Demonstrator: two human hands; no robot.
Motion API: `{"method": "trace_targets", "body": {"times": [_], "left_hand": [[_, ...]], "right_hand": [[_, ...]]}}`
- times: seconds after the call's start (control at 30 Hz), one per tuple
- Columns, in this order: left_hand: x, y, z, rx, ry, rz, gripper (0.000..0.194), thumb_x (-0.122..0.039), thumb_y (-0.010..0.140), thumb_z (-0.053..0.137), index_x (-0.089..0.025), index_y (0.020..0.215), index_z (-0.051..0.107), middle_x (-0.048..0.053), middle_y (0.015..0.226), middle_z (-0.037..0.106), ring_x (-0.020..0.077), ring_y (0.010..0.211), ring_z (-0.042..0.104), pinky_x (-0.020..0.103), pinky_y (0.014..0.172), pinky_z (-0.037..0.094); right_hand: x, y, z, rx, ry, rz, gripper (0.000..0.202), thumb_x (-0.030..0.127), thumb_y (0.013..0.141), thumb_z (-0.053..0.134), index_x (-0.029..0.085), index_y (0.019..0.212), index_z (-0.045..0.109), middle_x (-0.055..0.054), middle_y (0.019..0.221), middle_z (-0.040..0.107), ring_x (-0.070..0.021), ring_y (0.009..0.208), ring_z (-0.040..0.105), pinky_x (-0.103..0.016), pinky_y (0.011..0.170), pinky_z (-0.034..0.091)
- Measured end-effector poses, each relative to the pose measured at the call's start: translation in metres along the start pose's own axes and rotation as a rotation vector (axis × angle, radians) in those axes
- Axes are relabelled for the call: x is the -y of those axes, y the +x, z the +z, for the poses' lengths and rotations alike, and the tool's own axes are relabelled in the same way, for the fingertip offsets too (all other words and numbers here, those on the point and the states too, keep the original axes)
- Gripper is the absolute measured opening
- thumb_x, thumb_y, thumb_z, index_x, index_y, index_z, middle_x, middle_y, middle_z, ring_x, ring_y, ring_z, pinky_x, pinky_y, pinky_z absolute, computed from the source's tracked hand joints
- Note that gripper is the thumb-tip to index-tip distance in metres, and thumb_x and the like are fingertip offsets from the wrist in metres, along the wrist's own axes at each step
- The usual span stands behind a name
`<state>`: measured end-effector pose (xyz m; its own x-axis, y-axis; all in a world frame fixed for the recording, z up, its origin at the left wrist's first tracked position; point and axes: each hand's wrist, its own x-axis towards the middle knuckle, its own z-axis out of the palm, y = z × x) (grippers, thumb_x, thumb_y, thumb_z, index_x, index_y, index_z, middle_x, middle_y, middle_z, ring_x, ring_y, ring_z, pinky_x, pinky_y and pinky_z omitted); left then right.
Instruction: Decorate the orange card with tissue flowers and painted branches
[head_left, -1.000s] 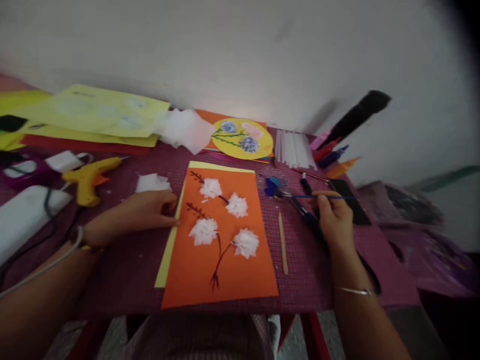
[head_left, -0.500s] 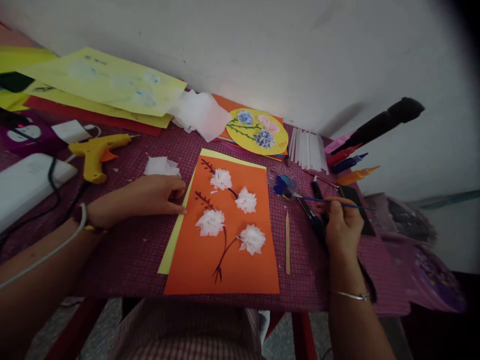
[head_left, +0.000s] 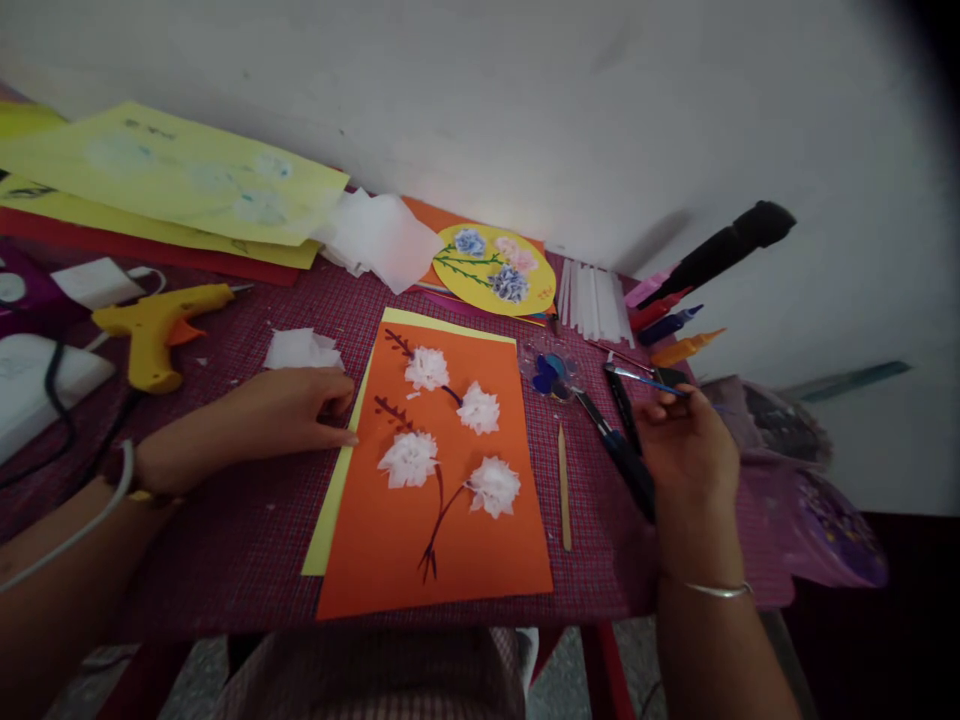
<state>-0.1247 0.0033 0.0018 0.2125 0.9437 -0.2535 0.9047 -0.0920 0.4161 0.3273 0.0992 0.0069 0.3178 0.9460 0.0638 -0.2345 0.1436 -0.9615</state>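
Note:
My right hand point(head_left: 694, 445) is turned partly palm up over the right side of the table, its fingers closed on a thin blue-handled paintbrush point(head_left: 646, 380) whose tip points left. Just left of the brush lies a clear paint palette point(head_left: 553, 372) with blue paint in it. My left hand point(head_left: 262, 415) rests on the table, fingers bent and thumb apart, the thumb touching the left edge of the papers. An orange sheet point(head_left: 480, 555) carries several white tissue flowers point(head_left: 410, 460) and dark painted stems point(head_left: 442, 512). Under it, a yellow sheet point(head_left: 319, 545) shows along the left.
A yellow glue gun point(head_left: 154, 335) lies at left near a white box point(head_left: 45, 395). White tissue squares point(head_left: 300, 350) sit beyond my left hand. A wooden stick point(head_left: 564, 490), a larger brush point(head_left: 626, 465), glue sticks point(head_left: 596, 300) and paint tubes point(head_left: 671, 325) are at right.
My right hand has rolled palm up and drawn the paintbrush tip away from the palette, to the right. My left hand stays at the papers' edge. The view has shifted slightly.

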Motion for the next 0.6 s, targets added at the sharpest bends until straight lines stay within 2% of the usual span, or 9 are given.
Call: {"method": "trace_targets", "body": {"times": [0.13, 0.3, 0.47, 0.6], "left_hand": [[0.008, 0.002, 0.005, -0.012, 0.011, 0.052, 0.035, -0.049, 0.075, 0.070, -0.023, 0.068, 0.046, -0.001, 0.066, 0.055, 0.0156, 0.058, 0.044, 0.032, 0.055, 0.025], [0.008, 0.001, 0.005, 0.008, 0.002, 0.044, 0.034, -0.047, 0.075, 0.067, -0.023, 0.066, 0.044, -0.001, 0.067, 0.055, 0.0162, 0.060, 0.046, 0.031, 0.057, 0.027], [0.006, 0.003, 0.004, 0.054, 0.030, 0.037, 0.033, -0.048, 0.078, 0.062, -0.023, 0.069, 0.043, 0.000, 0.074, 0.058, 0.0170, 0.065, 0.050, 0.030, 0.061, 0.032], [0.007, 0.004, 0.004, 0.083, 0.065, 0.037, 0.032, -0.048, 0.081, 0.058, -0.023, 0.071, 0.040, 0.000, 0.075, 0.057, 0.0180, 0.067, 0.051, 0.031, 0.063, 0.034]], "right_hand": [[0.006, -0.006, 0.024, 0.177, 0.042, 0.116, 0.013, 0.035, 0.086, 0.060, 0.026, 0.077, 0.058, 0.006, 0.065, 0.053, -0.0108, 0.050, 0.049, -0.034, 0.067, 0.058], [0.006, -0.016, 0.073, 0.315, -0.026, 0.076, 0.022, 0.046, 0.086, 0.063, 0.027, 0.079, 0.056, 0.005, 0.062, 0.056, -0.0129, 0.052, 0.052, -0.035, 0.067, 0.059], [-0.005, -0.012, 0.126, 0.334, -0.011, 0.069, 0.033, 0.055, 0.083, 0.067, 0.024, 0.079, 0.058, 0.004, 0.056, 0.058, -0.0131, 0.050, 0.054, -0.029, 0.057, 0.053], [-0.017, -0.005, 0.157, 0.391, -0.107, 0.013, 0.040, 0.060, 0.085, 0.064, 0.023, 0.074, 0.057, 0.005, 0.050, 0.055, -0.0108, 0.045, 0.050, -0.023, 0.049, 0.045]]}}
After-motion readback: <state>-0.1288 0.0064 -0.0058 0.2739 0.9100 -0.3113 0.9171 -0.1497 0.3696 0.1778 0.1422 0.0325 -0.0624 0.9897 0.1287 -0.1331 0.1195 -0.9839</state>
